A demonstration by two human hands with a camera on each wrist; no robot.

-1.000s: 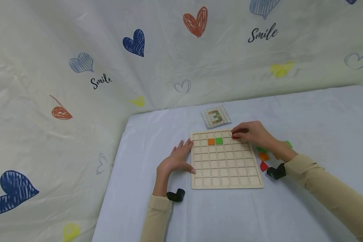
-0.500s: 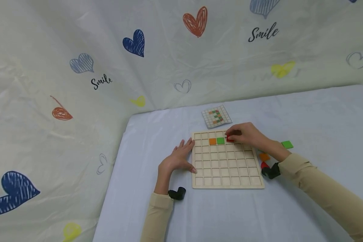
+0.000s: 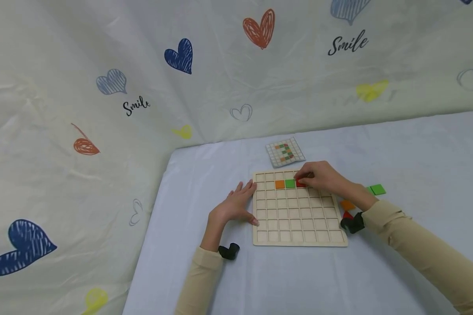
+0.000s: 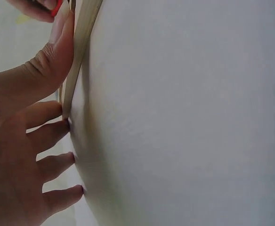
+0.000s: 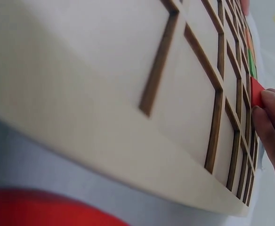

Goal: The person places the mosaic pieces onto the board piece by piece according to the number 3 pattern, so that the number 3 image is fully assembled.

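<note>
A wooden grid board [image 3: 299, 225] lies on the white cloth. In its second row sit an orange square tile [image 3: 280, 184] and a green square tile [image 3: 290, 183], side by side. My right hand [image 3: 324, 176] pinches a red piece [image 5: 256, 92] between thumb and fingertip, at the cell just right of the green tile; the fingers partly cover it, and whether it lies flat cannot be told. With spread, mostly straight fingers, my left hand [image 3: 233, 206] touches the board's left edge; its thumb [image 4: 57, 56] rests against the rim in the left wrist view.
Behind the board lies a printed pattern card [image 3: 285, 152]. Right of the board are loose pieces: a green tile [image 3: 377, 189], an orange tile [image 3: 347, 205] and a red piece [image 3: 347, 215], partly hidden by my right arm. A heart-printed sheet [image 3: 205, 87] hangs behind.
My right hand has brought the red piece left and slightly nearer, from the upper right of the board to beside the green tile. The left hand stays at the board's edge.
</note>
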